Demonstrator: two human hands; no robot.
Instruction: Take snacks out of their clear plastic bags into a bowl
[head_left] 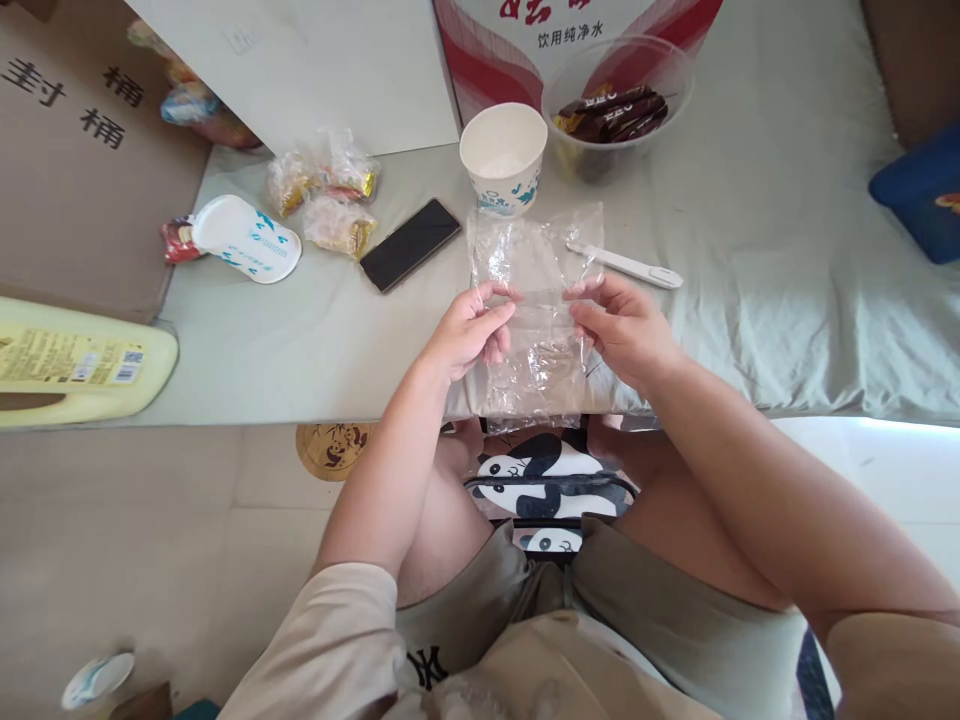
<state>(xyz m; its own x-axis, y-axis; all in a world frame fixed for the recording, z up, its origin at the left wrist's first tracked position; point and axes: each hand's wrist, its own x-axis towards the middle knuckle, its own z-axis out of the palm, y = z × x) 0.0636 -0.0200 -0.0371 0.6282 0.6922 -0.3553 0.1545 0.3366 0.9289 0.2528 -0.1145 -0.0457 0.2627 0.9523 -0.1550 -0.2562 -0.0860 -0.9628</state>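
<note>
A clear plastic bag point(536, 350) stretches between my two hands, over the front edge of the cloth-covered surface. My left hand point(476, 325) pinches its left side between thumb and fingers. On the other side my right hand point(619, 325) pinches it the same way. The bag looks flat and crinkled, and its lower end hangs near the edge. Just behind my right hand lies a white utility knife point(637, 268), partly under or against the bag's upper corner. A white paper cup point(504, 160) with blue print stands upright behind the bag.
A phone point(411, 245) lies left of the bag, near several wrapped snacks point(330, 190) and a paper cup on its side point(247, 238). Behind right, a clear bowl point(619, 110) holds dark packets. A yellow jug point(82, 360) lies far left; a blue container point(922, 195) is far right.
</note>
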